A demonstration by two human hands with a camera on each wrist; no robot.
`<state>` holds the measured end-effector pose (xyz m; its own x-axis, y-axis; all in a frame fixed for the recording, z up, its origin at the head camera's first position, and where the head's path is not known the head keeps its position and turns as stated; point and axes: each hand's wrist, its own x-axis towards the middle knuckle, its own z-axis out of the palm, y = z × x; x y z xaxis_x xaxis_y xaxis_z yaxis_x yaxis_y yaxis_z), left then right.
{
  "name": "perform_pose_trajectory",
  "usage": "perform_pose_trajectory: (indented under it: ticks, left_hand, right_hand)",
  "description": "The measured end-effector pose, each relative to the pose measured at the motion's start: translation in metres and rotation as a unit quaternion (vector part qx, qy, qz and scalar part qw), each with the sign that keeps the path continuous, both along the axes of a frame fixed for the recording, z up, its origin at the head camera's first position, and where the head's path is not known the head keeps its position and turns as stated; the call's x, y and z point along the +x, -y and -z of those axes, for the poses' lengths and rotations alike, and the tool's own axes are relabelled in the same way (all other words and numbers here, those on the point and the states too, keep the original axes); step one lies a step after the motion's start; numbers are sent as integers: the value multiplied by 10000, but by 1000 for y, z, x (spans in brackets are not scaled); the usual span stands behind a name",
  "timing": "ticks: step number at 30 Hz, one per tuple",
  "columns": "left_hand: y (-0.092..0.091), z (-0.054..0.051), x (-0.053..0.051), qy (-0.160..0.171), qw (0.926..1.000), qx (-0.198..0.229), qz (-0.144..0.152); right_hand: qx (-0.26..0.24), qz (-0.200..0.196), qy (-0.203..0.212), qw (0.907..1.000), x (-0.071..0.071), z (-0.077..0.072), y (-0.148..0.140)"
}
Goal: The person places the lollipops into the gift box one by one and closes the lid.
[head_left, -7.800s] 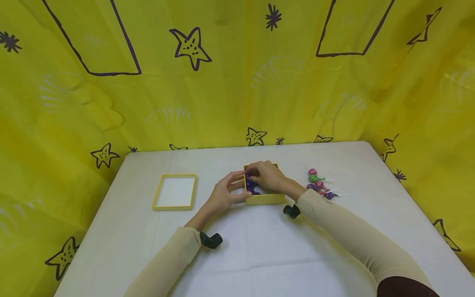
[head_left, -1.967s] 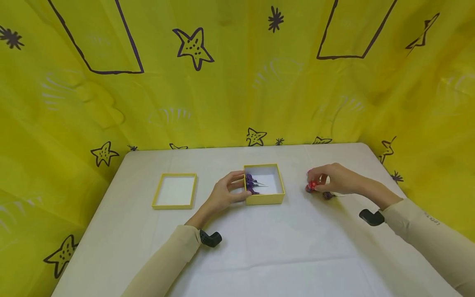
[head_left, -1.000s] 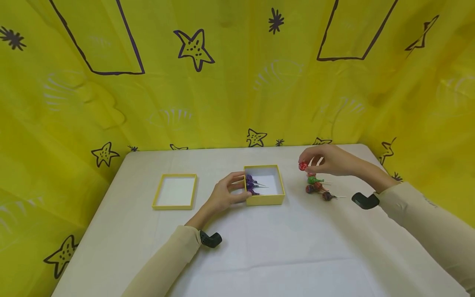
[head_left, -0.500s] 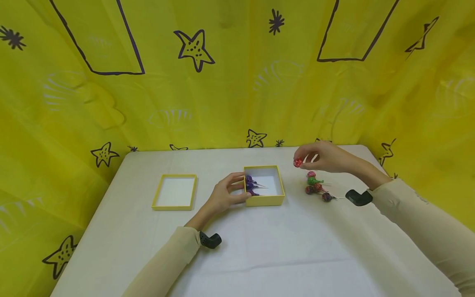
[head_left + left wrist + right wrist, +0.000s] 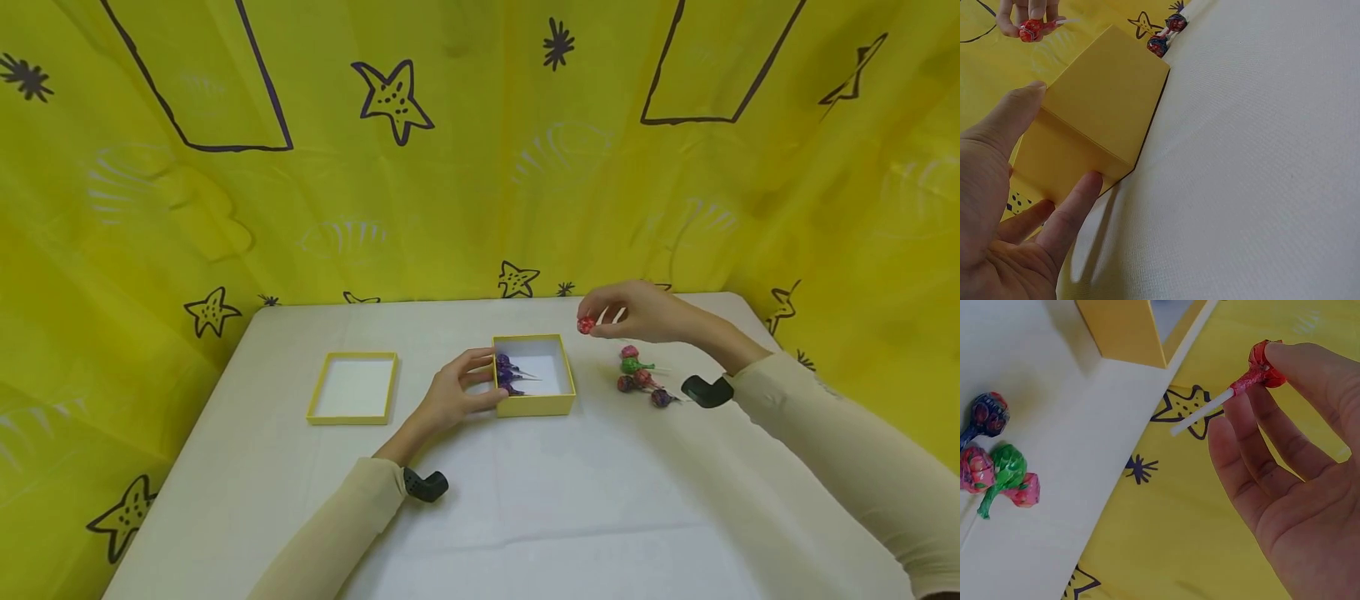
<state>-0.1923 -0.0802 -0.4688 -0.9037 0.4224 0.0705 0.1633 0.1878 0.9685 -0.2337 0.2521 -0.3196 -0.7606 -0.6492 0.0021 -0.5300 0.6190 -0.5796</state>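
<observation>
A yellow box with a white inside stands near the middle of the table. Several purple-wrapped lollipops lie along its left inner wall, white sticks pointing right. My left hand touches the box's left side with spread, mostly straight fingers, the thumb at the near left corner. Held in the air to the right of the box and slightly beyond it, a red-wrapped lollipop is pinched by its head between the thumb and fingers of my right hand. Its white stick points back toward the palm side.
Loose lollipops with pink, green, red and dark wrappers, the green lollipop among them, lie right of the box. A shallow yellow-rimmed lid lies to the left. A yellow patterned curtain hangs behind the white-covered table.
My right hand has left the box, picked a red lollipop from the loose group, lifted it and carried it left toward the box. My left hand stays at the box.
</observation>
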Motion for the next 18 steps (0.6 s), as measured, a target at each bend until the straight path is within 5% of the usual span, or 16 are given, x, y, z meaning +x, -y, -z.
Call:
perform_pose_trajectory:
  ticks: [18]
  left_hand:
    - [-1,-2,0,-6,10000,39,14]
  right_hand:
    - [-12,-311,85,9995,-16,11,40]
